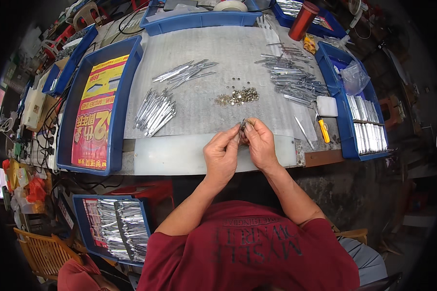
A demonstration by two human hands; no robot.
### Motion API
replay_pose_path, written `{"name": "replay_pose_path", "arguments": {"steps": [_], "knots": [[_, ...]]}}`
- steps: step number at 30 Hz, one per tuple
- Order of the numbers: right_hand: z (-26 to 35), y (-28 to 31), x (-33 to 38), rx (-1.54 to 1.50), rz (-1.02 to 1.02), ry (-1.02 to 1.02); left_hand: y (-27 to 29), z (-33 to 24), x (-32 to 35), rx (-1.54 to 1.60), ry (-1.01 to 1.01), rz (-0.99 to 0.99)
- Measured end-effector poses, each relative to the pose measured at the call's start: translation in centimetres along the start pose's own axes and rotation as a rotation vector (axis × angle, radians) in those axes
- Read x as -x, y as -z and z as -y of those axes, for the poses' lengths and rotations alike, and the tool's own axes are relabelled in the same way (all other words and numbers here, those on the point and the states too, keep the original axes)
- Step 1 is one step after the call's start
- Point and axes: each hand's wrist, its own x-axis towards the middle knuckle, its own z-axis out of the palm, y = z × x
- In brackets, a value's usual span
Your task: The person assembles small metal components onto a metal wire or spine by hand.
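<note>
My left hand (221, 151) and my right hand (260, 143) meet above the near edge of the worktable. Closed in a pinch, the left fingers hold a slim silver metal strip, mostly hidden by the fingers. My right thumb and fingers press together at its upper end, around a small dark piece (243, 125) too small to name. Just beyond the hands lies a heap of small brass-coloured and silver metal parts (243, 96). Slim silver metal strips lie in piles at the left (155, 111), farther back (184, 72) and at the right (296, 80).
A yellow-handled screwdriver (323, 130) and a white block (327, 106) lie at the right. Blue trays stand at the left (116, 97), the back (204, 20) and the right (336, 116). A red cylinder (303, 21) stands behind. Another tray of strips (121, 228) sits below the table's left.
</note>
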Motion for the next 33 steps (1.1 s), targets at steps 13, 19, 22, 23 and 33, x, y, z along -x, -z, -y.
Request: {"name": "replay_pose_path", "arguments": {"steps": [13, 19, 22, 23, 33], "knots": [[-0.9, -0.4, 0.3, 0.322, -0.137, 0.174, 0.2, 0.4, 0.1, -0.087, 0.0, 0.059], [-0.3, 0.0, -0.9, 0.147, -0.155, -0.012, -0.7, 1.6, -1.1, -0.344, -0.111, 0.022], [0.2, 0.3, -1.4, 0.099, -0.143, -0.095, -0.8, 2.9, -1.6, -0.199, -0.02, -0.056], [0.7, 0.3, -1.3, 0.156, -0.165, -0.103, -0.7, 3.0, -1.6, -0.121, 0.065, -0.057], [1.5, 2.4, -1.2, 0.57, -0.105, 0.061, 1.7, 0.5, -2.1, 0.256, 0.18, -0.135]]}}
